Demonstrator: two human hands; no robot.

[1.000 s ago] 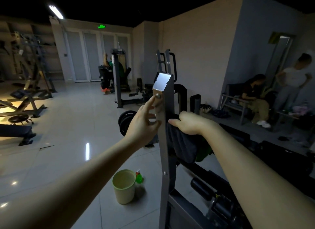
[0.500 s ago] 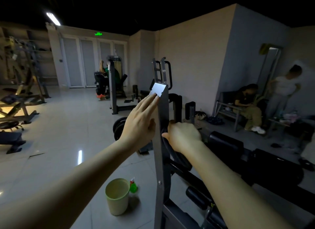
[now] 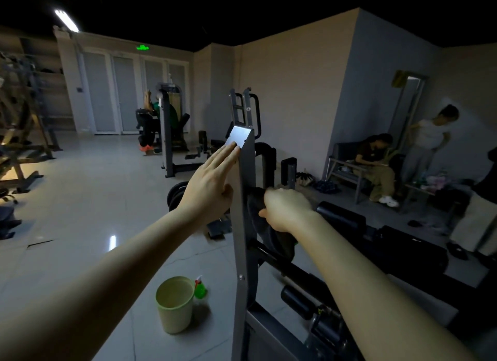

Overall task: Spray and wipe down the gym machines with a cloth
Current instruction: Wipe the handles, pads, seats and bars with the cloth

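Observation:
A grey metal upright post (image 3: 246, 199) of a gym machine stands right in front of me. My left hand (image 3: 208, 184) lies flat against the post's left side, fingers straight, fingertips near its slanted top cap. My right hand (image 3: 286, 208) grips a dark cloth (image 3: 271, 235) and presses it on the post's right side, about midway up. On the floor to the left of the post's base stands a green spray bottle (image 3: 199, 289), next to a pale green bucket (image 3: 174, 304).
Black padded rollers and the frame of the machine (image 3: 376, 242) stretch right of the post. Weight plates (image 3: 176, 196) sit behind my left hand. Other machines stand at the back and far left. One person sits on a chair (image 3: 376, 164) at the right wall, another stands (image 3: 427, 142) beside.
My left hand has opened from a loose hold to flat fingers reaching up the post's side. My right hand with the cloth has slid a little down the post's right side.

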